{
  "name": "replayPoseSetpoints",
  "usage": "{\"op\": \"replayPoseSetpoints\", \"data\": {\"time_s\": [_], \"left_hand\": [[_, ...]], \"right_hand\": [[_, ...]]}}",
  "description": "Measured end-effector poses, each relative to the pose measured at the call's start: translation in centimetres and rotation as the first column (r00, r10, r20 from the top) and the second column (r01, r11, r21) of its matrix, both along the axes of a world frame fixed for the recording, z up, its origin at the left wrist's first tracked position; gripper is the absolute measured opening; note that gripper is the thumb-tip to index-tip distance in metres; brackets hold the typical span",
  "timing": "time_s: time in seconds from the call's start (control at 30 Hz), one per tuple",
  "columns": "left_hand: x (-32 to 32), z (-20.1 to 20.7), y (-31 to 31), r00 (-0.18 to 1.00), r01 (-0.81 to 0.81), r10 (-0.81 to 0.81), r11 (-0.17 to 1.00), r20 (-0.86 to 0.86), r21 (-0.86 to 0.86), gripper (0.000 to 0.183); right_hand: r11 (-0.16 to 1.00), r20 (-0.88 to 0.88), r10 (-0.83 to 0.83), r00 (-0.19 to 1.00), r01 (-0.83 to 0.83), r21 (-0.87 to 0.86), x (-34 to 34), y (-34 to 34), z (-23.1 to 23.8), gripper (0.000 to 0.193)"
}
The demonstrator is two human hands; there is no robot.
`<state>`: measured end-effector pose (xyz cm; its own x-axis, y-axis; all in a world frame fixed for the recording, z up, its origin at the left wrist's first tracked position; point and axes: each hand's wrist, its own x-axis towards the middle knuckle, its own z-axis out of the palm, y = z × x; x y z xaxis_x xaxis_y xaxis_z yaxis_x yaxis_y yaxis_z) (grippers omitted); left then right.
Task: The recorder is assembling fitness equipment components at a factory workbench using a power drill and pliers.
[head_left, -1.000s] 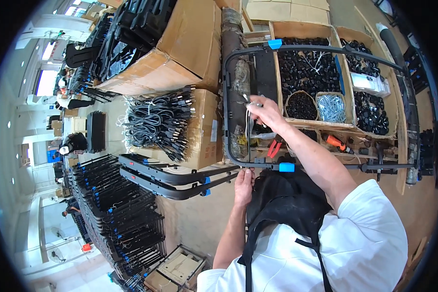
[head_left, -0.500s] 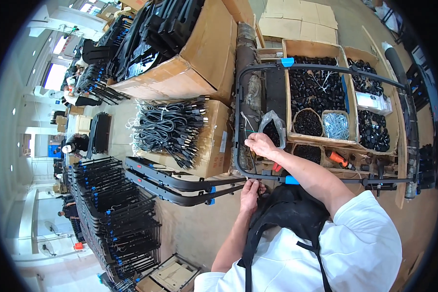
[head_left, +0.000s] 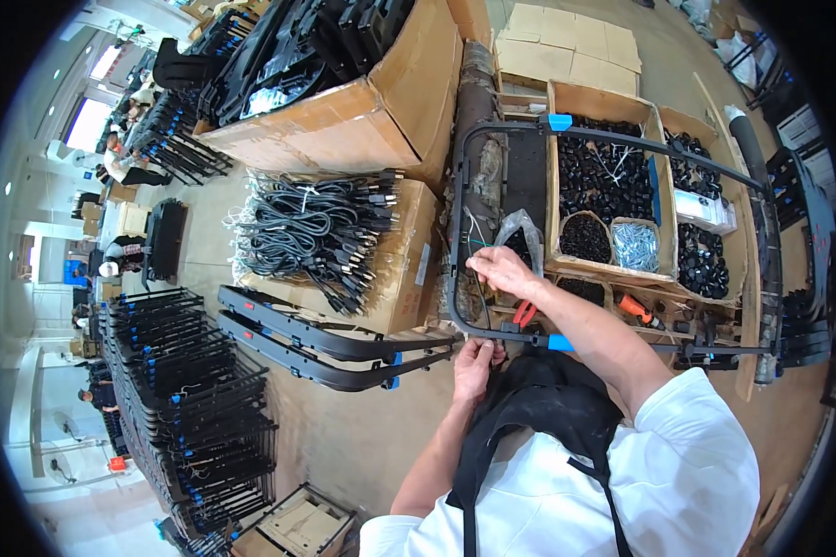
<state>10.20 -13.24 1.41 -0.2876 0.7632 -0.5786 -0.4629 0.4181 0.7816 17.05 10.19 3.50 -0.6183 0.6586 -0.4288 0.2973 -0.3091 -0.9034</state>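
A black tubular frame [head_left: 622, 136] with blue pieces lies across the bench in front of me. My right hand [head_left: 503, 269] is closed in a pinch just inside the frame's left end, on a thin black cable [head_left: 482, 304]. White and green thin wires [head_left: 472, 232] stick up beside those fingertips. Close under the frame's near left corner, my left hand [head_left: 476, 369] has its fingers pressed together; whatever is between them is too small to make out. Red-handled pliers [head_left: 526, 313] rest beside my right wrist.
A wooden divided box [head_left: 661, 167] holds black parts and screws, with an orange-handled tool [head_left: 639, 309] nearer me. Bundled black cables [head_left: 320, 237] top a carton at left. Two curved black bars [head_left: 311, 348] project there. Stacked frames [head_left: 190, 399] stand on the floor beyond.
My view has shifted slightly, so the surroundings sit a little differently. My right hand has moved slightly along the frame's left end, its pinch kept. The left hand stays under the corner.
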Motion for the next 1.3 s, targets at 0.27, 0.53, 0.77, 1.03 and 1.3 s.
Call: {"op": "replayPoseSetpoints", "data": {"time_s": [0.27, 0.53, 0.77, 1.03, 1.3], "left_hand": [[-0.1, 0.7, 0.4, 1.000, -0.022, 0.020, 0.998, -0.024, -0.057, 0.016], [-0.1, 0.8, 0.4, 0.999, -0.039, 0.039, 0.997, -0.007, -0.062, 0.015], [-0.4, 0.9, 0.6, 0.997, -0.037, 0.041, 0.997, 0.063, -0.061, 0.015], [-1.2, 1.1, 0.6, 0.997, 0.031, -0.027, 0.999, 0.072, -0.045, 0.017], [-2.6, 0.8, 0.3, 0.982, 0.085, -0.086, 0.996, 0.167, 0.008, 0.014]], "right_hand": [[0.769, 0.500, 0.032, 0.866, -0.341, 0.541, 6.4, 3.1, -4.3, 0.019], [0.516, 0.721, 0.076, 0.689, -0.646, 0.563, 3.0, 2.3, -7.1, 0.019], [0.473, 0.788, 0.052, 0.614, -0.710, 0.522, 2.2, 3.0, -10.6, 0.026], [0.560, 0.782, 0.071, 0.619, -0.674, 0.482, 1.8, 2.7, -10.5, 0.029], [0.738, 0.614, -0.019, 0.789, -0.403, 0.541, 3.4, 1.3, -1.4, 0.030]]}}
